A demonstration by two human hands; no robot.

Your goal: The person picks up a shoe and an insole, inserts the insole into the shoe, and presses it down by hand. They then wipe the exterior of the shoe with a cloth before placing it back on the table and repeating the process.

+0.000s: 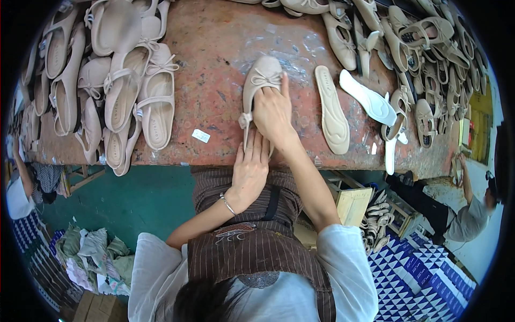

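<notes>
Shoe (pixel 263 68) toe-away on worktop (pixel 212 59) — right hand (pixel 272 111) fingertips mostly inside, left hand (pixel 250 174) fingers together at heel, whether either grip pinches cannot tell — even pressure, heel steadied, probably works best.

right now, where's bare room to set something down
Free: between the left beige shoe pile and the centre beige bow-tied shoe, around a small white label; narrower between that and the beige insole. Crowded: both ends.

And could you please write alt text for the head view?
A person's right hand reaches into a beige shoe on a worn red table, the left hand at its heel. An insole lies to the right; more shoes crowd both sides.
</notes>
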